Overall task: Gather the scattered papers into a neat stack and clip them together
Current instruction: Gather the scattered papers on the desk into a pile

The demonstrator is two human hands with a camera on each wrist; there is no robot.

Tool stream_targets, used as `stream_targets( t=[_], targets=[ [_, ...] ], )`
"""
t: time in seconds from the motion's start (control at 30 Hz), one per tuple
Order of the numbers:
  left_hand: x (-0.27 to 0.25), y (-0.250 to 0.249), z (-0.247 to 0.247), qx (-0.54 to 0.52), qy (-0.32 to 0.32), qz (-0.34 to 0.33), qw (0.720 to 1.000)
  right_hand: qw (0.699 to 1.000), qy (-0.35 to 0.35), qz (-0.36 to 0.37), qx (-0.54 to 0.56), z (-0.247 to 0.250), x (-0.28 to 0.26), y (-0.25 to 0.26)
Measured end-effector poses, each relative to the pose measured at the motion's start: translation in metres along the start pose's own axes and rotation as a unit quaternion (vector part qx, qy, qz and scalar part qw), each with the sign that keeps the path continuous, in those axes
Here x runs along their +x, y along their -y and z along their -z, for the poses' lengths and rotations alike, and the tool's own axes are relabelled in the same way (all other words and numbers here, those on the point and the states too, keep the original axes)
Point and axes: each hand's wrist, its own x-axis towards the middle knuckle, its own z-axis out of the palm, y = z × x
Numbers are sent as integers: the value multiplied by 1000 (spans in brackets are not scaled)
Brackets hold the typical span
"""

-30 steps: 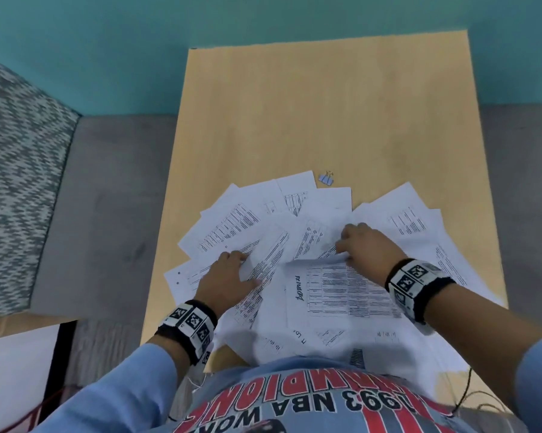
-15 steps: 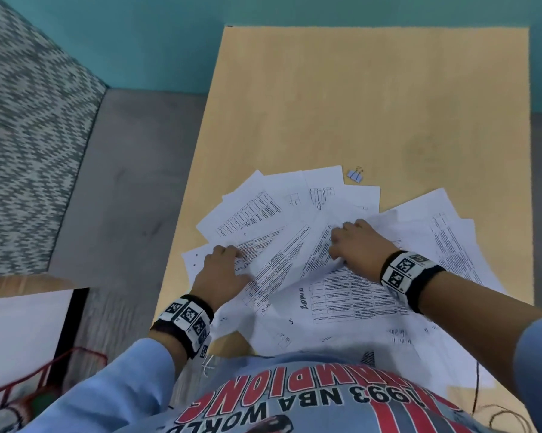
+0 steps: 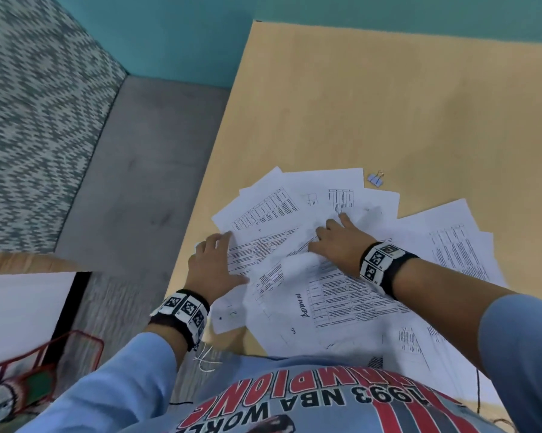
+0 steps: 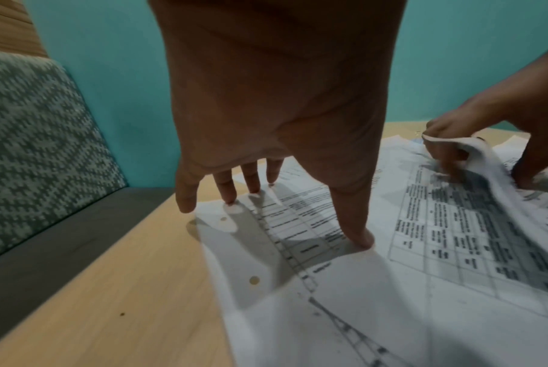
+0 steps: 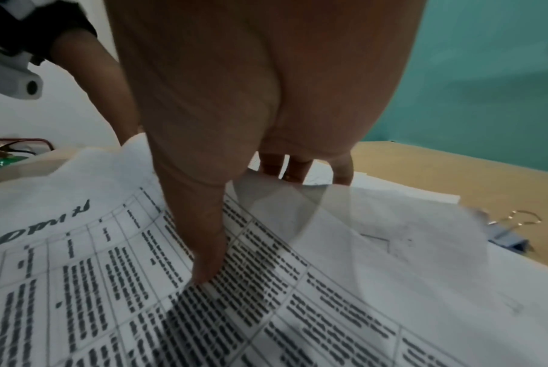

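Several printed white papers (image 3: 341, 307) lie fanned out and overlapping on the near part of the wooden table (image 3: 357, 104). My left hand (image 3: 216, 267) is at their left edge, its straight spread fingers (image 4: 253, 178) and thumb touching the sheets. My right hand (image 3: 335, 242) is on the middle of the pile. Its thumb (image 5: 203, 236) presses a printed sheet while its fingers hook a sheet's far edge, which bows up under the palm (image 4: 473, 151). A small blue binder clip (image 3: 375, 178) lies just beyond the papers, also seen in the right wrist view (image 5: 511, 233).
The far half of the table is bare wood up to the teal wall. A bench with a patterned cushion (image 3: 29, 120) and grey seat stands on the left. A red wire basket (image 3: 44, 354) sits low at the left. Some papers overhang the table's near edge.
My left hand has slid out to the left edge of the papers and spread its fingers. My right hand has moved farther up the pile, dragging a sheet.
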Motion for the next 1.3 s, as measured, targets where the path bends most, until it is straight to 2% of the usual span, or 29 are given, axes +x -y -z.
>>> stream_targets(
  t=[0.1, 0.23, 0.33, 0.5, 0.63, 0.7, 0.8, 0.83, 0.9, 0.97, 1.07, 1.23, 1.3],
  targets=[
    [5, 4, 5, 4, 14, 2, 1000, 1000, 7, 25, 3, 5, 9, 6],
    [13, 6, 6, -39, 14, -8, 999, 996, -13, 18, 84, 18, 21, 12],
    [17, 0, 11, -12, -1, -63, 998, 991, -59, 13, 117, 26, 33, 18],
    [25, -19, 38, -11, -9, -184, 983, 986, -81, -9, 149, 24, 45, 15],
    [45, -32, 65, -43, -26, -205, 977, 965, -77, -65, 243, 24, 29, 11],
    [62, -36, 75, -102, -55, -172, 978, 941, -83, -109, 308, 24, 17, 9],
    [94, -37, 81, -269, -81, -26, 959, 894, -101, -170, 401, 14, -4, 3],
    [104, -36, 80, -282, -69, 29, 957, 876, -101, -190, 432, 10, -14, 1],
    [115, -33, 73, -201, -19, 90, 975, 846, -82, -225, 477, -4, -35, -5],
    [116, -36, 64, -135, -1, 86, 987, 813, -70, -265, 514, -24, -58, -10],
    [111, -47, 56, -130, -3, 69, 989, 758, -91, -326, 557, -55, -98, -15],
    [111, -70, 53, -28, -17, 17, 999, 646, -134, -412, 629, -89, -150, -22],
    [113, -78, 54, -14, -14, -2, 1000, 619, -147, -429, 641, -103, -160, -24]
  ],
)
